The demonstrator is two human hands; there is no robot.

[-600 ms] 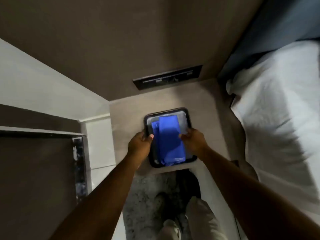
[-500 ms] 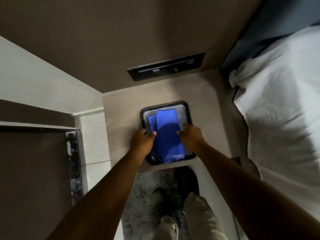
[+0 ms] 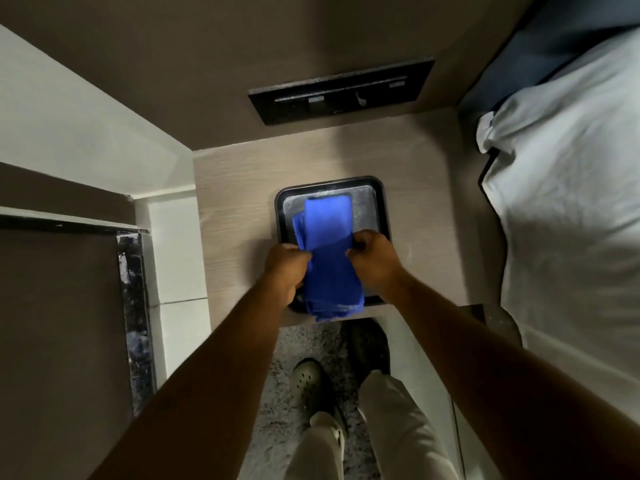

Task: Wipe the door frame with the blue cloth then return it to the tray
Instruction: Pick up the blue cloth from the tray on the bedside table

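Head view, looking down at a pale wood-grain bedside ledge (image 3: 239, 209) w/ a dark rectangular tray with rounded corners and a grey inner surface (image 3: 375, 216) sitting on it. A folded bright blue microfibre cloth (image 3: 327, 237) lies lengthwise in the tray, far end near the tray's back rim, near end hanging just past the tray's front edge & the ledge front.

Left hand (image 3: 285, 271) is at the cloth's left edge, fingers curled shut round that side of the fabric, thumb on top. Right hand (image 3: 375, 258) is at the cloth's right edge, fingers bent in & pinching the fabric; knuckles up. Both hands grip the cloth approx. mid-length, one per side, so the cloth bunches a little between them. Whether the cloth's middle is raised off the tray or resting on it: can't tell.

On the brown wall behind the ledge, a black rectangular switch panel (image 3: 341, 91) w/ small pale buttons. Right of the ledge, a bed with white quilted cover (image 3: 568, 209), well apart from the tray. Left side: white door frame (image 3: 173, 258) w/ a dark speckled stone strip (image 3: 133, 306) beside it. Below the ledge, a grey speckled carpet (image 3: 287, 348), pale trouser legs (image 3: 398, 427) & a light perforated shoe (image 3: 308, 382).
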